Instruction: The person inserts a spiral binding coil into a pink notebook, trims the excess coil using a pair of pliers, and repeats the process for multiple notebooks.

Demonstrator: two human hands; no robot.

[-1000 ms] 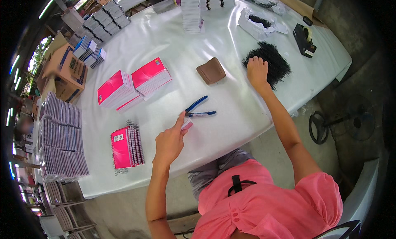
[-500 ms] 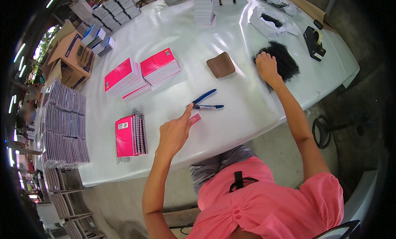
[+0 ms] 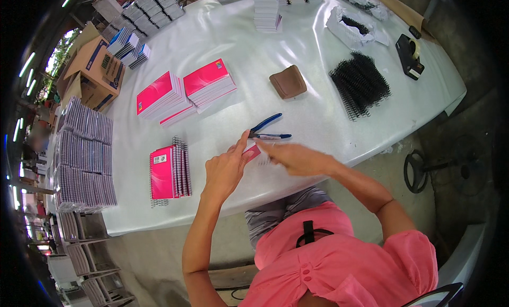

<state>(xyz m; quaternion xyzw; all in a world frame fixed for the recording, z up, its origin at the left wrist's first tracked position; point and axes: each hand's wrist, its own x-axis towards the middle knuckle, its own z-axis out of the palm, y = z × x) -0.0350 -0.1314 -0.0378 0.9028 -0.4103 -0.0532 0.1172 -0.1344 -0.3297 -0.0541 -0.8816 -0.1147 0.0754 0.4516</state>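
My left hand grips a small pink notebook, its index finger stretched along the top edge and its thumb below. Only a pink corner shows past the hand. My right hand, blurred by motion, has its fingers curled at the notebook's right side. Faint coil-like streaks below these fingers look like a spiral binding coil. Just beyond the notebook lie blue-handled pliers and a pen. A heap of black spiral coils rests at the right of the table.
Spiral-bound pink notebooks lie on the left, with pink-covered stacks farther back. A brown pouch-like block sits mid-table. Tape dispenser, cardboard box and tall notebook piles stand around the white table.
My right hand has left the coil heap and moved left and nearer, to the notebook's side. My left hand stays on the notebook. The whole view has shifted slightly.
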